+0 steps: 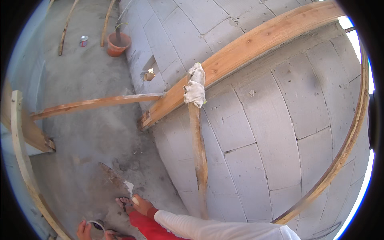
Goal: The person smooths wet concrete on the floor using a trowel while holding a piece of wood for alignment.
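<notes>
Trowel, just one, is low over the grey concrete floor, its long tapering blade brown and grime-coated, with a pale patch near the handle. The right hand has its fingers wrapped around that rounded, light wooden grip. At the lower edge, the left hand is beside one round-rimmed vessel; I cannot tell whether its fingers pinch it. One sandalled foot shows near the trowel. Farther off are one orange-brown pot, one small can and smooth grey block walling.
</notes>
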Available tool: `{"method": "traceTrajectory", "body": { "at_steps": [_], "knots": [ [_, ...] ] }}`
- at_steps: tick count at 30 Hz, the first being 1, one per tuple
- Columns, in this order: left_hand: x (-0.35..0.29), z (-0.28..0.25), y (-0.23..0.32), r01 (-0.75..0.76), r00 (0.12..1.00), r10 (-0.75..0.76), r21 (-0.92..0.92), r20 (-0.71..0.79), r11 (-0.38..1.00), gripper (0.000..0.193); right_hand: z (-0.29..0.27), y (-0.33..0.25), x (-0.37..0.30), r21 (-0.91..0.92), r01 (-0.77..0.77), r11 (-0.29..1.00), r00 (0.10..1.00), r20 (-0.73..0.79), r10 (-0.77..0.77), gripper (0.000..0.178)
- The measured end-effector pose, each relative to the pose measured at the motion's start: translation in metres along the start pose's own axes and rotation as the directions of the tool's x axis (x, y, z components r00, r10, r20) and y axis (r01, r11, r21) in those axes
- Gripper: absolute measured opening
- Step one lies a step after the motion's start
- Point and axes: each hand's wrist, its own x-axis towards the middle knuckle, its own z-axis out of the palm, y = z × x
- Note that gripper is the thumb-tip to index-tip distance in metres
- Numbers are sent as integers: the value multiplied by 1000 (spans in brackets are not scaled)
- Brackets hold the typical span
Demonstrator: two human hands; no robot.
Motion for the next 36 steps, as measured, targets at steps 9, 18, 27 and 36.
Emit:
{"method": "traceTrajectory", "body": {
  "at_steps": [9,18,27,36],
  "knots": [
    [45,-78,116,-110,979,132,-143,157,984,75,-97,9,-177,109,-243,964,966,-58,250,51],
    [103,-79,299,-140,938,289,-551,193,823,87,-132,37,-366,266,-493,828,822,-168,544,56],
    [164,-114,573,-283,789,614,-892,-9,351,92,-94,119,-475,340,-541,769,769,-172,616,73],
    [184,-208,946,-547,433,765,-814,-476,-197,54,-192,159,-474,409,-440,799,825,-167,540,71]
  ]
}}
